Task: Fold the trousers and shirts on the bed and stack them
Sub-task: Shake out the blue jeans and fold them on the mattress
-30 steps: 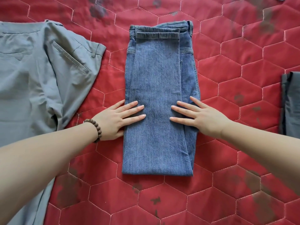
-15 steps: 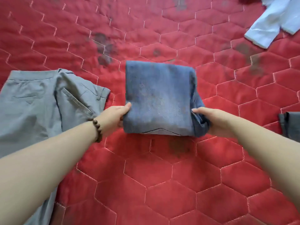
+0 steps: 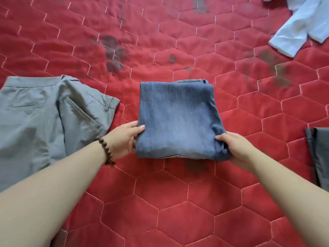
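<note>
Blue jeans [image 3: 178, 118], folded into a compact square, lie in the middle of the red quilted bed [image 3: 178, 202]. My left hand [image 3: 124, 138] grips their near left edge, thumb on top. My right hand [image 3: 236, 148] grips the near right corner, thumb on top and fingers underneath. Grey trousers [image 3: 44, 125] lie spread out at the left, unfolded, partly under my left forearm. A light blue shirt [image 3: 299, 31] lies crumpled at the far right corner.
A dark grey garment [image 3: 318, 157] shows at the right edge, cut off by the frame. A wooden bead bracelet [image 3: 106, 151] sits on my left wrist. The quilt has dark stains beyond the jeans.
The jeans went from a long strip under my flat hands to a half-length square. Both hands now grip its near side edges. The view has shifted up the bed.
</note>
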`<state>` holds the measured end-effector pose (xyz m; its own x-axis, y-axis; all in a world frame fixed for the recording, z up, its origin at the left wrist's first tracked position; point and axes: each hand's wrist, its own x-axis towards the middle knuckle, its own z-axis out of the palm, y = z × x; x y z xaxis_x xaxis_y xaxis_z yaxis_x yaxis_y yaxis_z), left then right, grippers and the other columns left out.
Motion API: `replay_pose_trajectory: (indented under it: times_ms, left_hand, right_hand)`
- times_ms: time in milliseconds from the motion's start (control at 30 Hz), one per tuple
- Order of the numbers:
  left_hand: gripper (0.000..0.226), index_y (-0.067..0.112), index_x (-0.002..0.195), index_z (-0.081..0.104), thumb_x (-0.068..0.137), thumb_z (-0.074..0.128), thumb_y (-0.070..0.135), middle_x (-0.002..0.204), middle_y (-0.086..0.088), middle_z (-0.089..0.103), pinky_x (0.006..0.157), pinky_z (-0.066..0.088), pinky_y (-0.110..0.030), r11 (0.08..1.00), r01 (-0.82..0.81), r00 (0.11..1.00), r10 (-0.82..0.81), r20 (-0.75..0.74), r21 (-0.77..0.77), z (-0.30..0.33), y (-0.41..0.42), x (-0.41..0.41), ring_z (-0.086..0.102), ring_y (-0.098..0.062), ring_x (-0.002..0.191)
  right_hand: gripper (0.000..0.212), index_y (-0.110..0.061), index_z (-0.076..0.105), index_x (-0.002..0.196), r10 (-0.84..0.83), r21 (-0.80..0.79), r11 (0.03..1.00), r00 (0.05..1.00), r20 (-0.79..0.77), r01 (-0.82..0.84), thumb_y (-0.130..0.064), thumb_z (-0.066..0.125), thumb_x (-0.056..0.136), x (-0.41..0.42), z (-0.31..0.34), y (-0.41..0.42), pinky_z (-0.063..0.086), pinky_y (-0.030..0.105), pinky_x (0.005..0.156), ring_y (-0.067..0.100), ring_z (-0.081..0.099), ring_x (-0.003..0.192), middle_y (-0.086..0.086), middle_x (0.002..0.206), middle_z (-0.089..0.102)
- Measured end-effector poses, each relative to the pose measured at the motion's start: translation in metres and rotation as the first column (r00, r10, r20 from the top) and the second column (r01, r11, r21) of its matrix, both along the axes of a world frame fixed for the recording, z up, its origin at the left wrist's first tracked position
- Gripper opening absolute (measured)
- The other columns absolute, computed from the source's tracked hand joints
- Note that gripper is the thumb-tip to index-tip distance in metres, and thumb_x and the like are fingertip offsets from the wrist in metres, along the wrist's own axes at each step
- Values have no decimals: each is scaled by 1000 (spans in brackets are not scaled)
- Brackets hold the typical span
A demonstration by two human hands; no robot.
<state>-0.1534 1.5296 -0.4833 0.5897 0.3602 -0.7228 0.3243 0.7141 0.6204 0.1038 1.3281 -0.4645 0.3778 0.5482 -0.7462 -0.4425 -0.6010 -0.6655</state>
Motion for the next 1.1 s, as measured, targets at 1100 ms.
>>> replay_pose_trajectory:
  times_ms: [1100]
  left_hand:
    - [11,15,93,61,96,56,24,90,-4,68,72,54,-33,900,-342,926,371,-63,270,17,-23,26,65,-17,79]
  right_hand:
    - [28,-12,65,103,268,-164,963,734,624,-212,-38,59,93,-15,4,10,37,26,77,14,56,91,-3,97,63]
